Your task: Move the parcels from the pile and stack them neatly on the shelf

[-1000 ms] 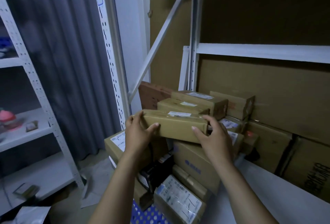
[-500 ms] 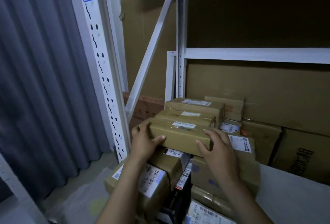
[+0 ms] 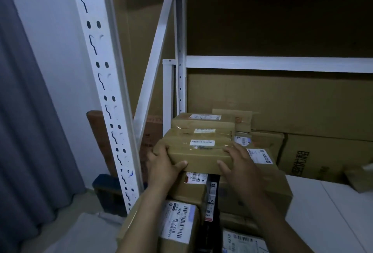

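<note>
Left hand grips the left end of a flat brown parcel, thumb on its front face. Right hand clasps the right end, fingers over the top. Parcel sits level atop the stacked boxes on the white shelf, just right of the perforated upright.

At the shelf's left edge, 3 parcels lie in a row front to back: the front parcel, the second parcel behind it, the third parcel rearmost, atop lower parcels.
</note>
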